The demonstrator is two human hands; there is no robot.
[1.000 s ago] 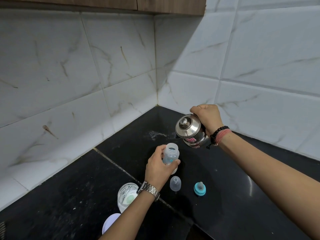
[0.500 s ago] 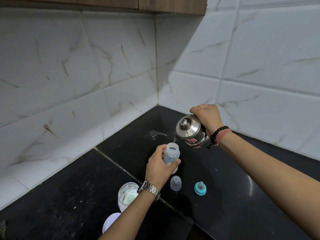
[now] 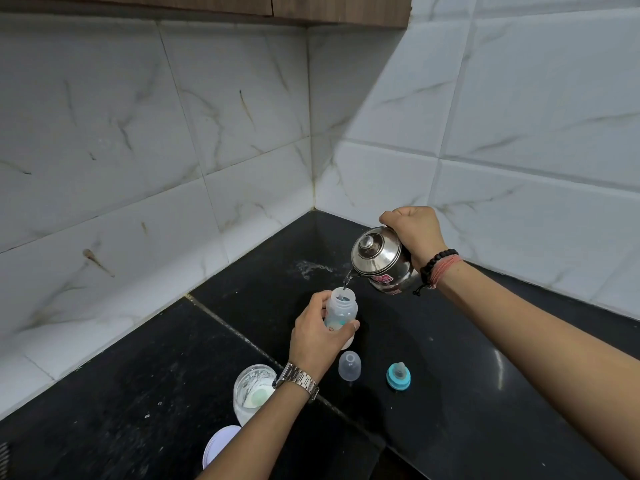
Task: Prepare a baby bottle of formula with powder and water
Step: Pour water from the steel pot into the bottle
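Setting: black tabletop (image 3: 485,410), tiled corner.
Left hand (image 3: 317,336): I grip the bottle (image 3: 341,308), steadying its mouth.
Right hand (image 3: 417,230): clamped on kettle (image 3: 379,259), tipped to pour water.

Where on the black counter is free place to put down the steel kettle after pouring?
Bare counter lies right of the teal nipple ring, under the right forearm. The back corner beyond the wet patch is free too. Crowded: around the bottle, clear cap and powder jar.
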